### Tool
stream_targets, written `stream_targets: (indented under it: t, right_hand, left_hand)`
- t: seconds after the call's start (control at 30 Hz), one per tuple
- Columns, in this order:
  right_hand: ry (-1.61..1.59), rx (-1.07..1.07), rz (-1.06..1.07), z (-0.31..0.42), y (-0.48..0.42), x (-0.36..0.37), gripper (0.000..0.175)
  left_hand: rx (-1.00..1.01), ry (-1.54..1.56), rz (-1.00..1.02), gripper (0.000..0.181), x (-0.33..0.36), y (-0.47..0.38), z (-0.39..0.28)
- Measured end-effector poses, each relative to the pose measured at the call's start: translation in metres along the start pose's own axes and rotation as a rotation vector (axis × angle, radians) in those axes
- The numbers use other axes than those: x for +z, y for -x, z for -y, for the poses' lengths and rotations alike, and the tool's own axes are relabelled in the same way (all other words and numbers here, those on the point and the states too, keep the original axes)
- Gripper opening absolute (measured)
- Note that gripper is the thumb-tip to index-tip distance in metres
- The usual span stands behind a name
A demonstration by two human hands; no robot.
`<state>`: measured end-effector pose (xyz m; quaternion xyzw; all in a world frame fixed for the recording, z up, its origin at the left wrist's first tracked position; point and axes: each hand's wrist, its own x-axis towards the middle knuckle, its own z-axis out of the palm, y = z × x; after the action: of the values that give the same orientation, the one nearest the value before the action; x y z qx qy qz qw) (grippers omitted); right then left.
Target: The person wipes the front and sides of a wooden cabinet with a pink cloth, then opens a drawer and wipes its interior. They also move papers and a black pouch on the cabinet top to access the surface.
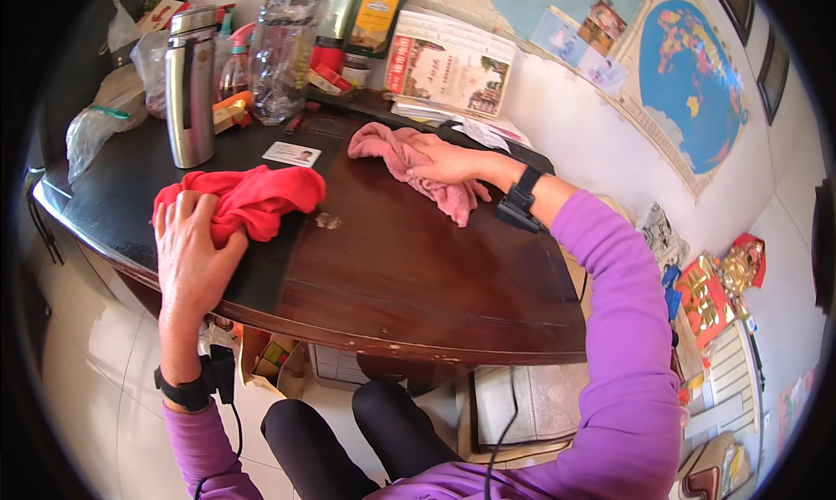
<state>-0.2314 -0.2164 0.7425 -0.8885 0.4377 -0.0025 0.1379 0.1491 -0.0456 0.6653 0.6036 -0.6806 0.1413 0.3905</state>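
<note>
On the left of the dark wooden desk, my left hand grips a bright red cloth. My right hand holds a crumpled pink cloth against the desktop near its back edge. Both cloths touch the desk. A card with a small photo lies flat between them, just behind the red cloth. Some small pale scraps lie right of the red cloth. Behind my left hand stands a steel vacuum flask.
A large clear plastic bottle, a spray bottle and a desk calendar stand along the back. Plastic bags lie at the back left. The desk's curved front edge is near my knees.
</note>
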Motion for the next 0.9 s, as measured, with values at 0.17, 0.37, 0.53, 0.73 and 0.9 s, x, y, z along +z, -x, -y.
stream_targets:
  t: [0.17, 0.37, 0.53, 0.73, 0.9]
  right_hand:
    - [-0.191, 0.034, 0.050, -0.004, 0.091, 0.009, 0.071]
    - [-0.002, 0.040, -0.024, -0.012, 0.215, 0.029, 0.069]
    - [0.077, 0.185, -0.189, 0.022, 0.280, 0.055, 0.064]
    - [0.057, 0.399, -0.048, 0.020, 0.244, 0.033, 0.074]
    - [-0.172, 0.318, -0.097, 0.007, 0.184, 0.017, 0.077]
  left_hand:
    - [-0.009, -0.028, 0.007, 0.040, 0.002, 0.001, 0.001]
    - [-0.013, -0.064, 0.023, 0.040, 0.000, 0.002, -0.004]
    - [-0.025, -0.067, 0.000, 0.038, 0.000, 0.004, -0.008]
    - [-0.011, -0.065, -0.007, 0.039, -0.001, 0.003, -0.006]
    - [-0.008, -0.043, 0.004, 0.039, 0.000, 0.003, -0.003]
